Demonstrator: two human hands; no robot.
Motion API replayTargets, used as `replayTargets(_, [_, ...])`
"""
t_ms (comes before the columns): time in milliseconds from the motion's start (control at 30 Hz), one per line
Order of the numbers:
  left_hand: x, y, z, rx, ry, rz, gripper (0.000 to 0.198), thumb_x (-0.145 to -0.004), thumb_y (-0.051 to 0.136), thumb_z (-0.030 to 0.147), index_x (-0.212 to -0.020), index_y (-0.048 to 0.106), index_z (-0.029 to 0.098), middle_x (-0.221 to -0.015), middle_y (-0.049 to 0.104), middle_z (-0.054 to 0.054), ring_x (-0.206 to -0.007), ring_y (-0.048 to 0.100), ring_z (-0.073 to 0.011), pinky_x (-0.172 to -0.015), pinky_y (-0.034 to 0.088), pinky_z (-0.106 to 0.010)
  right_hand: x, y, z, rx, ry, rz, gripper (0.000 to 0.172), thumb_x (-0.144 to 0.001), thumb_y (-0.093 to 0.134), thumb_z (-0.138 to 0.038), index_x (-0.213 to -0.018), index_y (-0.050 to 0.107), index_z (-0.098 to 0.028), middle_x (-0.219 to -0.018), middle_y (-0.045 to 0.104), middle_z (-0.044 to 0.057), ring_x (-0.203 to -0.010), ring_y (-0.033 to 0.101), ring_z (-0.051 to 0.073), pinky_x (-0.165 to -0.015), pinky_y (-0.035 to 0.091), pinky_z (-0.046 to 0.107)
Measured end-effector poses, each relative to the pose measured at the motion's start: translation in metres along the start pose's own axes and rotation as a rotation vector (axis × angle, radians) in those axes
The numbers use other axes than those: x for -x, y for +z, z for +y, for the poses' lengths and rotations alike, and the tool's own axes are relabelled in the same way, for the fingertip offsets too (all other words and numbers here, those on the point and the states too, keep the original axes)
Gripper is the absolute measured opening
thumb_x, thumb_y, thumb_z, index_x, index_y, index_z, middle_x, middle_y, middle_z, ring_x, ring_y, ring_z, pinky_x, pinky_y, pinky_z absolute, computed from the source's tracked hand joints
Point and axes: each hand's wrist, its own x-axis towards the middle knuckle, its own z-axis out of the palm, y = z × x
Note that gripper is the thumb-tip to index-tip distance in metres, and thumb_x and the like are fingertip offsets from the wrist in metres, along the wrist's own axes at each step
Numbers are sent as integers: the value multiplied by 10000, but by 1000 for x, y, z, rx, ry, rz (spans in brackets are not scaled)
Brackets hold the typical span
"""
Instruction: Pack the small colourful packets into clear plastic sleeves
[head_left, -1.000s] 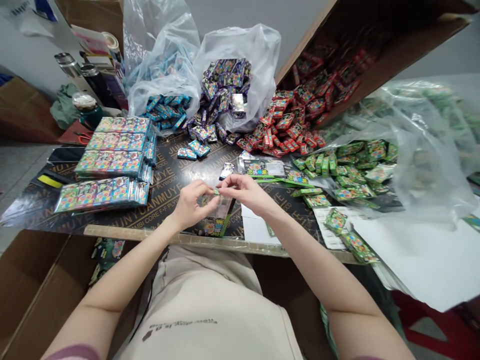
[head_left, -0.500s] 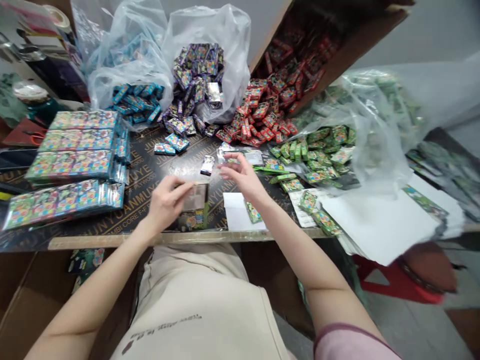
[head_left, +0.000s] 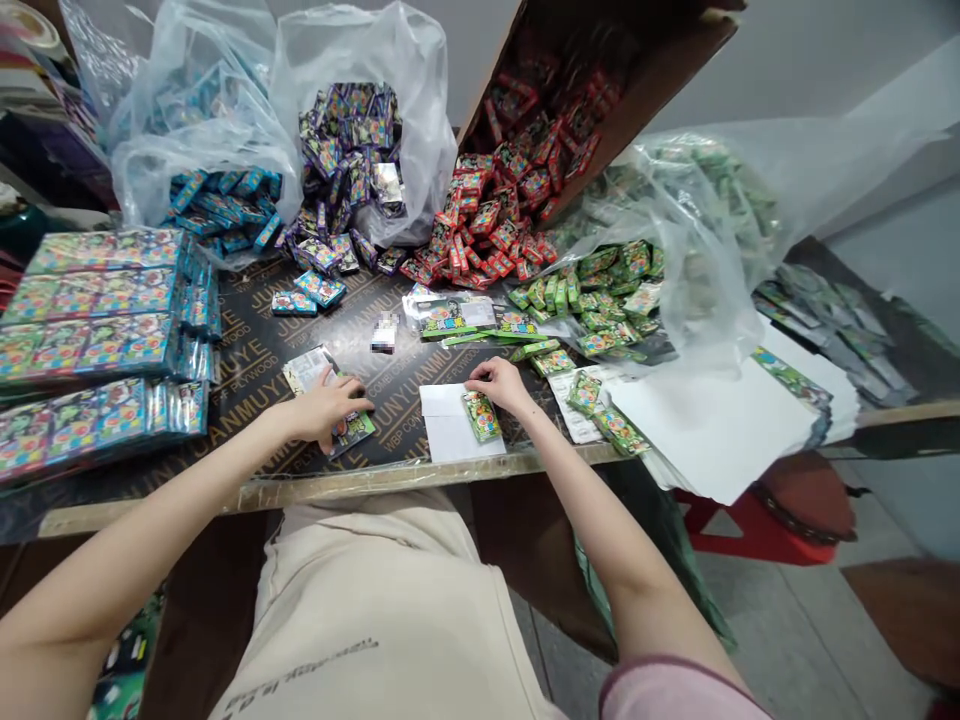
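My left hand (head_left: 324, 408) lies on a clear packet of small boxes (head_left: 330, 400) flat on the dark board (head_left: 247, 350), fingers curled over it. My right hand (head_left: 501, 384) rests fingertips-down on a small green box (head_left: 481, 415) that sits on a white sheet (head_left: 448, 432) near the table's front edge. Both hands are close to the near edge, about two hand-widths apart.
Stacked filled packets (head_left: 97, 330) lie at the left. Behind are bags of blue boxes (head_left: 217, 205) and purple boxes (head_left: 352, 150), a tipped carton of red boxes (head_left: 510, 190), and a clear bag of green boxes (head_left: 607, 300). White sheets (head_left: 712, 430) overhang at the right; a red stool (head_left: 780, 520) stands below.
The hands, together at the packet's top a second ago, have parted. The left laid the packet flat on the board; the right came down on the green box. The view swung right.
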Motion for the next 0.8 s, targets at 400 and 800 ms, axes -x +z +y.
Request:
replayTargets(400, [6,-41,16,260,-157,274,462,-689,743,320,-1105,572,216,-799,642,-8,-708,603,-198,-665,430,-275,22,3,-19,191,-130,-16,162,-857,434,-66,-835,558,-167,-841,615,107,-725,520,194,-650,323,288])
replayTargets(800, [24,-23,24,656,-116,1040,226,-813,687,301,-1018,716,211,-945,634,-50,-902,605,-176,-814,477,-306,24,-25,-72,-272,-258,403,113,-850,504,-191,-740,492,-219,-808,578,47,-782,548,205,-722,434,330])
